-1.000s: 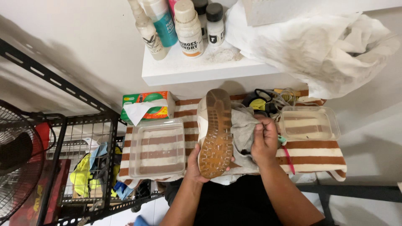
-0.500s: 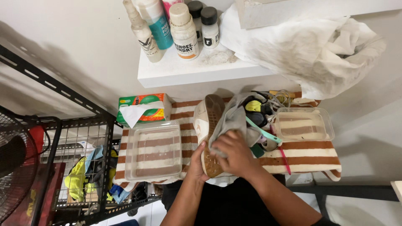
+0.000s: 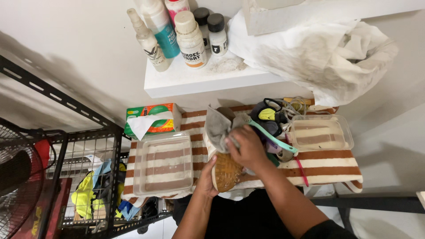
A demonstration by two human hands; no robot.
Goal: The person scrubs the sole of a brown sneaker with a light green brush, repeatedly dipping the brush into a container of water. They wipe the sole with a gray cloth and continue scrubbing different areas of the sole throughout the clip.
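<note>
Shoe (image 3: 226,170) now mostly cloth-covered at frame centre: right hand (image 3: 245,148) moved down, pressing grey cloth (image 3: 219,126) onto it; left hand (image 3: 207,177) clamped on heel, so wiping continues.

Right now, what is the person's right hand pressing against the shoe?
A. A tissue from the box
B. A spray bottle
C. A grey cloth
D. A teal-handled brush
C: the right hand lies on a grey cloth draped over the shoe, which the left hand steadies from below; the teal-handled brush lies beside it, unheld.
</note>
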